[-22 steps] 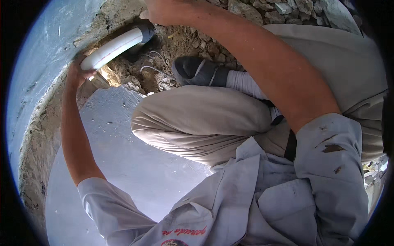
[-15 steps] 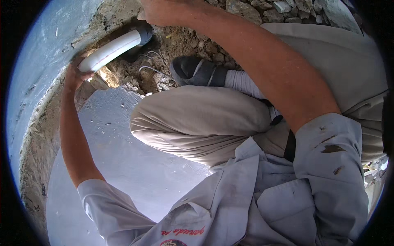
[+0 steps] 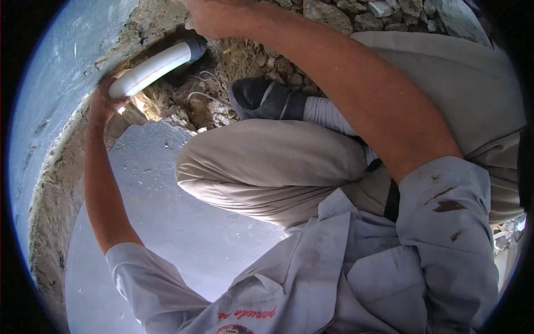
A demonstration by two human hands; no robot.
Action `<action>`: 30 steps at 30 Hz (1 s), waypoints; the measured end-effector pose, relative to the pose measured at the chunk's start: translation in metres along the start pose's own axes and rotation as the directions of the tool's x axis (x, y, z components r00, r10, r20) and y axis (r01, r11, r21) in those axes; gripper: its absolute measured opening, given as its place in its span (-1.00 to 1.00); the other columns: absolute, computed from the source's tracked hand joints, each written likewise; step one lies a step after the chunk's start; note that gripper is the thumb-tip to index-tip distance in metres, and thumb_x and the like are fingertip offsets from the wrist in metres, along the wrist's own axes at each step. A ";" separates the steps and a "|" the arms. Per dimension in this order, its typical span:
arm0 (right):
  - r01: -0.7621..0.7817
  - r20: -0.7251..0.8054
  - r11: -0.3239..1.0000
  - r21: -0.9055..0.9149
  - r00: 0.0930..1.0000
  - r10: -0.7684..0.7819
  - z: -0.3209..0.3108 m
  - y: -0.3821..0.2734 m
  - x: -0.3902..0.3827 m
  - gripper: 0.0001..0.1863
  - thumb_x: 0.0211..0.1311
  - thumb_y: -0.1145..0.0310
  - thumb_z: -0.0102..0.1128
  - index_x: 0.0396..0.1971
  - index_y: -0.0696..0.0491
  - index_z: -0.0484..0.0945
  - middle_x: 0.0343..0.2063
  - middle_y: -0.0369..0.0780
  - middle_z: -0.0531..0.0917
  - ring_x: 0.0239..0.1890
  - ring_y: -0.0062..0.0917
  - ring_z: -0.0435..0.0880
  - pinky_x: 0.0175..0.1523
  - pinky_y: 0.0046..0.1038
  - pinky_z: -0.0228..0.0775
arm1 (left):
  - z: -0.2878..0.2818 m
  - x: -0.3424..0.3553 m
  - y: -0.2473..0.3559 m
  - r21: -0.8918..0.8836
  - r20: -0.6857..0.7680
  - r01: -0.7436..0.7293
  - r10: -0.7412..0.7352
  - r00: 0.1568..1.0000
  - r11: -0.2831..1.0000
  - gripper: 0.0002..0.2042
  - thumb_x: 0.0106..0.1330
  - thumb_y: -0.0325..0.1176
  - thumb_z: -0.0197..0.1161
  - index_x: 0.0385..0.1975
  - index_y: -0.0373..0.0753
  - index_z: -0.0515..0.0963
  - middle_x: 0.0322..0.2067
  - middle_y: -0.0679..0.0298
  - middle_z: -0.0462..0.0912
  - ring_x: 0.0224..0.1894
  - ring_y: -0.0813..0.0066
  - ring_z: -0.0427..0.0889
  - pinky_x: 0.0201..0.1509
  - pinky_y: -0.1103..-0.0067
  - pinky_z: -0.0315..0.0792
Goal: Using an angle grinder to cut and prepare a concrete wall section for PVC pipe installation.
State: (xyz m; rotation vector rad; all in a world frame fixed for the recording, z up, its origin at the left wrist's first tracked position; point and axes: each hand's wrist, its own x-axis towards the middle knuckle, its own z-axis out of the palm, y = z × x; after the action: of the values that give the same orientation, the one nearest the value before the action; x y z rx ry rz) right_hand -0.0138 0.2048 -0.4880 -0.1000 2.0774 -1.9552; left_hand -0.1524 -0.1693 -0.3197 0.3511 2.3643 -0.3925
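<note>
A white plastic pipe (image 3: 150, 69) lies slanted in a gap along the foot of the wall, at the upper left. Its far end meets a dark grey fitting (image 3: 196, 49). My left hand (image 3: 104, 100) is closed around the pipe's near end, with the fingers partly hidden behind it. Close by the dark fitting, my right hand (image 3: 219, 18) reaches in at the upper edge. Most of its fingers are cut off by the picture's rim, so what it holds, if anything, does not show.
A blue-grey wall (image 3: 50, 89) curves along the left. Broken stones (image 3: 361, 16) and dirt lie at the top, with a thin wire (image 3: 208, 96) beside my dark shoe (image 3: 267, 99). Under my left arm spreads a smooth grey slab (image 3: 167, 206). My bent knee (image 3: 222, 161) is beside it.
Very little differs. The pipe's near end and my left hand appear a touch farther right, and my right hand slightly farther left.
</note>
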 end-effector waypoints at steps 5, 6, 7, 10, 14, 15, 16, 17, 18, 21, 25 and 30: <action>0.038 0.020 0.999 -0.001 0.999 -0.038 -0.001 -0.008 0.000 -0.39 0.33 0.54 0.13 0.39 0.13 0.31 0.00 0.13 0.65 0.04 -0.03 0.67 0.06 -0.09 0.57 | -0.005 -0.006 -0.022 0.077 -0.078 -0.017 0.023 0.997 0.997 -0.32 -0.12 -0.30 0.65 0.08 -0.35 0.58 -0.15 -0.02 0.77 -0.09 0.07 0.77 0.03 0.30 0.60; 0.034 0.024 0.999 -0.013 0.999 -0.034 0.000 -0.002 0.003 -0.40 0.34 0.53 0.12 0.40 0.13 0.31 0.01 0.13 0.65 0.05 -0.02 0.67 0.06 -0.08 0.57 | 0.000 0.000 -0.015 0.071 -0.076 -0.029 0.034 0.997 0.997 -0.32 -0.12 -0.30 0.65 0.08 -0.35 0.58 -0.15 -0.02 0.77 -0.09 0.07 0.77 0.03 0.30 0.60; 0.030 0.027 0.999 -0.025 0.999 -0.030 0.000 0.005 0.004 -0.41 0.36 0.53 0.10 0.40 0.12 0.31 0.02 0.12 0.65 0.05 -0.01 0.66 0.06 -0.07 0.56 | 0.003 0.002 -0.006 0.063 -0.085 -0.046 0.051 0.995 0.997 -0.33 -0.12 -0.30 0.65 0.08 -0.35 0.58 -0.16 -0.03 0.76 -0.09 0.05 0.76 0.03 0.29 0.60; 0.020 -0.018 0.997 -0.070 1.000 -0.021 0.013 0.008 0.009 -0.42 0.38 0.50 0.07 0.40 0.12 0.30 0.05 0.12 0.64 0.09 0.01 0.64 0.10 -0.07 0.55 | 0.003 -0.001 -0.009 0.052 -0.092 -0.057 0.061 0.994 0.997 -0.33 -0.11 -0.31 0.65 0.08 -0.35 0.56 -0.16 -0.03 0.76 -0.10 0.03 0.76 0.02 0.27 0.59; 0.045 -0.045 0.999 -0.019 0.998 -0.046 0.006 0.006 -0.006 -0.41 0.39 0.50 0.06 0.42 0.12 0.28 0.09 0.12 0.63 0.13 0.00 0.63 0.15 -0.08 0.53 | 0.009 -0.002 -0.004 0.005 -0.056 -0.024 0.024 0.998 1.000 -0.31 -0.12 -0.38 0.65 0.10 -0.34 0.49 -0.16 -0.03 0.75 -0.10 0.01 0.75 0.03 0.25 0.57; -0.012 0.067 1.000 0.009 0.998 0.011 -0.006 -0.009 -0.011 -0.41 0.40 0.50 0.06 0.43 0.13 0.27 0.11 0.12 0.62 0.14 -0.01 0.62 0.17 -0.09 0.53 | 0.006 -0.007 -0.012 0.009 -0.060 -0.012 0.013 0.998 1.000 -0.31 -0.12 -0.38 0.65 0.10 -0.34 0.49 -0.16 -0.03 0.75 -0.10 0.01 0.75 0.03 0.25 0.57; -0.073 0.175 0.997 0.029 0.982 0.067 -0.014 -0.017 -0.013 -0.40 0.40 0.49 0.05 0.43 0.13 0.26 0.13 0.12 0.61 0.16 -0.01 0.61 0.18 -0.10 0.53 | 0.005 -0.005 -0.020 0.031 -0.039 -0.049 0.050 0.998 0.998 -0.29 -0.12 -0.42 0.63 0.12 -0.33 0.48 -0.16 -0.04 0.74 -0.10 0.02 0.75 0.03 0.25 0.57; -0.064 0.176 0.997 0.033 0.983 0.057 -0.003 -0.016 -0.008 -0.40 0.40 0.49 0.05 0.43 0.13 0.26 0.13 0.12 0.61 0.16 -0.01 0.61 0.18 -0.10 0.53 | 0.002 -0.006 -0.029 0.053 -0.017 -0.084 0.085 0.996 0.995 -0.28 -0.13 -0.46 0.62 0.14 -0.32 0.46 -0.16 -0.05 0.74 -0.10 0.02 0.74 0.03 0.25 0.56; -0.046 0.066 0.998 -0.052 0.997 0.049 0.010 0.002 0.000 -0.40 0.40 0.49 0.06 0.43 0.13 0.26 0.11 0.12 0.61 0.15 -0.02 0.62 0.17 -0.10 0.54 | 0.007 0.006 -0.017 0.044 -0.016 -0.107 0.108 0.994 0.993 -0.28 -0.13 -0.46 0.62 0.14 -0.32 0.46 -0.16 -0.05 0.74 -0.10 0.02 0.74 0.03 0.25 0.56; -0.028 0.016 0.988 -0.155 0.999 0.031 0.013 0.009 0.001 -0.40 0.39 0.50 0.06 0.42 0.14 0.26 0.09 0.12 0.62 0.12 -0.03 0.64 0.14 -0.11 0.56 | 0.011 0.005 0.001 0.027 -0.053 -0.167 0.168 0.984 0.986 -0.32 -0.14 -0.52 0.58 0.10 -0.32 0.49 -0.15 -0.04 0.73 -0.08 0.05 0.74 0.04 0.26 0.56; -0.025 0.079 0.981 -0.193 0.996 0.041 0.007 0.001 -0.003 -0.43 0.36 0.50 0.09 0.37 0.16 0.31 0.08 0.12 0.63 0.13 -0.07 0.65 0.11 -0.13 0.57 | 0.008 -0.002 0.007 0.002 -0.048 -0.140 0.140 0.989 0.990 -0.33 -0.13 -0.56 0.54 0.12 -0.32 0.53 -0.15 -0.02 0.73 -0.04 0.05 0.73 0.09 0.27 0.55; -0.034 0.141 0.981 -0.190 0.988 0.061 0.003 0.010 -0.010 -0.49 0.36 0.52 0.09 0.31 0.19 0.35 0.04 0.13 0.64 0.09 -0.08 0.66 0.06 -0.14 0.58 | 0.010 -0.004 0.015 0.102 -0.083 -0.103 0.112 0.990 0.989 -0.26 -0.13 -0.56 0.54 0.22 -0.30 0.50 0.00 -0.04 0.68 0.05 -0.01 0.69 0.16 0.27 0.54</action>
State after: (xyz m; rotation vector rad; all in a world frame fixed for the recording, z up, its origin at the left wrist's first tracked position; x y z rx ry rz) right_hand -0.0021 0.2047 -0.4966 -0.2233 2.1410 -1.6685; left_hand -0.1384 -0.1602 -0.3268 0.5499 2.4046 -0.4509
